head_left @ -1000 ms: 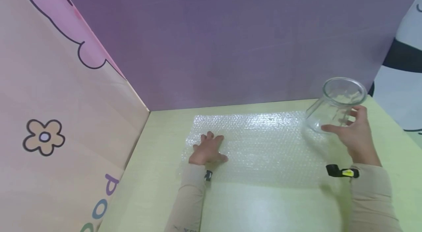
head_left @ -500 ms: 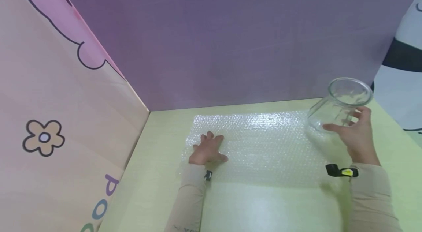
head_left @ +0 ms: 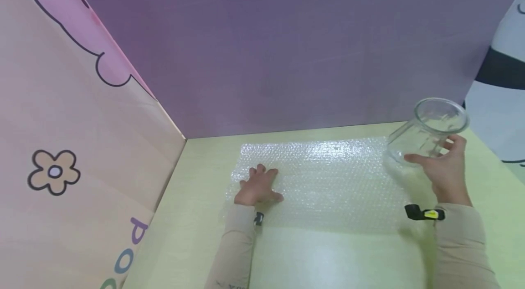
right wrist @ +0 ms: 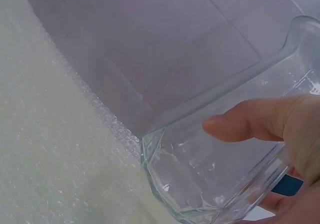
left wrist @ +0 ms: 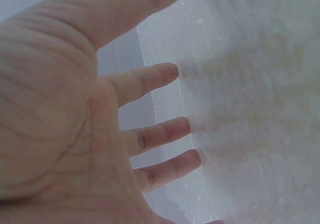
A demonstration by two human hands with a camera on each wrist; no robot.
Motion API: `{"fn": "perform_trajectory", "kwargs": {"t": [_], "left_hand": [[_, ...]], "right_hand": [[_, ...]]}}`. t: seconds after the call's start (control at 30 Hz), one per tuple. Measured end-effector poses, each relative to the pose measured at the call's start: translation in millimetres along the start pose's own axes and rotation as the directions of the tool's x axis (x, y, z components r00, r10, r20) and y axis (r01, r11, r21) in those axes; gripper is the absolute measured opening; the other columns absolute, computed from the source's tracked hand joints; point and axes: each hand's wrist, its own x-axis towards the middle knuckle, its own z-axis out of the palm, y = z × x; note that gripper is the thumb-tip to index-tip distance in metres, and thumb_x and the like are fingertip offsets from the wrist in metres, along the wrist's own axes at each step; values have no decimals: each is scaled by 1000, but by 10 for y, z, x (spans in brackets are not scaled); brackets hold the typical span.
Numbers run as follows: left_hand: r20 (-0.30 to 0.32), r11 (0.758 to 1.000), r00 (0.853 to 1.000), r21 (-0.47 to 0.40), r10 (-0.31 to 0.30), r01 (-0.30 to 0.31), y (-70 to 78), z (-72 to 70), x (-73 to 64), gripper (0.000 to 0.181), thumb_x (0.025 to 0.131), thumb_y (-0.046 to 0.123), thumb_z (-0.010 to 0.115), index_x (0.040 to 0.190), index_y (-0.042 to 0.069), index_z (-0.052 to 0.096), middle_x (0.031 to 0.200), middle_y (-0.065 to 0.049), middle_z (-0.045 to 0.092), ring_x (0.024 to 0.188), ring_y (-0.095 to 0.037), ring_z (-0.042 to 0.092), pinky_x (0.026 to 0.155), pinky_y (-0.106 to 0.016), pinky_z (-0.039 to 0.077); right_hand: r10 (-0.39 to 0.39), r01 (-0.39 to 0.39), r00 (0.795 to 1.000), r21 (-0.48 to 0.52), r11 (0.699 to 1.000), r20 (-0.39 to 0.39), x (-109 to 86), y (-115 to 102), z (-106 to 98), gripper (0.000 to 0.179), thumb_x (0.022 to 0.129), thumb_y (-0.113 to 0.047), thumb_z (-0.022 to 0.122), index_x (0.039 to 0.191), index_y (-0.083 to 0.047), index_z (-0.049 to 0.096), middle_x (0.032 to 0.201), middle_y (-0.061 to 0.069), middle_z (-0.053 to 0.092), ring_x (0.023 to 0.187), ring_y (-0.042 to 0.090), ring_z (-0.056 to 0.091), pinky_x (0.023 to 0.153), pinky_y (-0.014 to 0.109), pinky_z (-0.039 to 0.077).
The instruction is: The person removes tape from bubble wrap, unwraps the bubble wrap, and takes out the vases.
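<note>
A clear glass jar (head_left: 418, 138) with a wide round rim leans to the right near the table's far right corner. My right hand (head_left: 445, 166) grips its side, thumb in front and fingers behind. In the right wrist view the thumb lies along the glass jar (right wrist: 200, 169), whose faceted base overlaps the bubble wrap's edge. A flat sheet of bubble wrap (head_left: 328, 179) covers the middle of the table. Fingers spread, my left hand (head_left: 258, 186) rests on its left part. The left wrist view shows the fingertips (left wrist: 170, 72) touching the bubble wrap (left wrist: 250, 109).
The pale table (head_left: 320, 257) ends at a purple wall panel (head_left: 287, 52) behind. A printed panel with a flower (head_left: 55, 171) stands along the left side. Another panel (head_left: 504, 106), white with black, is beyond the right edge.
My right hand has moved the jar slightly to the right, toward the right end of the bubble wrap. The left hand has stayed in place.
</note>
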Motion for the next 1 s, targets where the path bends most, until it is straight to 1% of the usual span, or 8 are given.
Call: {"fn": "perform_trajectory", "kwargs": {"t": [0.13,0.27,0.37,0.47,0.6,0.7,0.83,1.0], "left_hand": [[1,1000,1000,-4,-2,2,0,-1,2,88,80,46,84,155,23,44,156,-19,38,140,-43,36,100,-76,40],[2,1000,1000,-6,-3,3,-3,3,4,89,79,46,84,155,23,44,156,-19,38,140,-42,35,100,-76,40],[1,1000,1000,-8,-4,4,-4,7,7,89,79,46,84,155,23,44,156,-18,38,139,-42,35,100,-75,40],[-1,1000,1000,-11,-5,5,-3,9,9,89,79,46,85,155,24,44,155,-18,38,139,-42,35,100,-75,40],[-3,1000,1000,-14,-5,5,-3,8,7,89,79,45,85,155,23,45,155,-19,38,139,-42,35,100,-76,40],[-3,1000,1000,-14,-5,5,-7,11,6,89,79,45,85,155,23,45,155,-19,38,139,-42,35,100,-76,40],[-3,1000,1000,-14,-4,3,-10,14,5,88,79,45,84,155,23,44,155,-19,38,139,-42,35,100,-75,40],[-2,1000,1000,-18,-4,4,-10,11,6,88,79,45,85,154,23,45,155,-19,39,139,-42,36,101,-76,39]], "right_hand": [[19,-19,1000,-5,1000,-8,11,17,-19,106,74,-3,90,147,-40,22,124,-23,28,105,2,37,80,10,47],[55,-55,998,-14,998,-11,24,34,-33,108,74,-5,90,147,-42,20,136,-19,29,108,2,36,92,19,46],[75,-75,997,-7,997,-21,35,44,-31,108,75,-5,90,147,-43,20,134,-20,28,109,2,36,97,23,44],[86,-86,996,4,996,-38,41,51,-27,108,74,-4,91,147,-42,21,127,-23,27,108,1,35,96,22,44],[108,-107,993,17,994,-51,41,55,-30,109,75,-3,90,149,-41,19,134,-21,27,113,2,34,101,25,43],[130,-129,990,28,991,-56,48,59,-33,110,76,-3,89,151,-40,17,143,-17,25,120,4,33,108,29,41],[159,-156,985,47,987,-63,67,75,-37,112,76,-3,88,152,-40,15,147,-15,22,128,8,32,113,33,39],[188,-184,980,61,981,-66,92,102,-43,112,76,-4,89,151,-41,15,148,-15,21,132,10,30,116,35,38]]}}
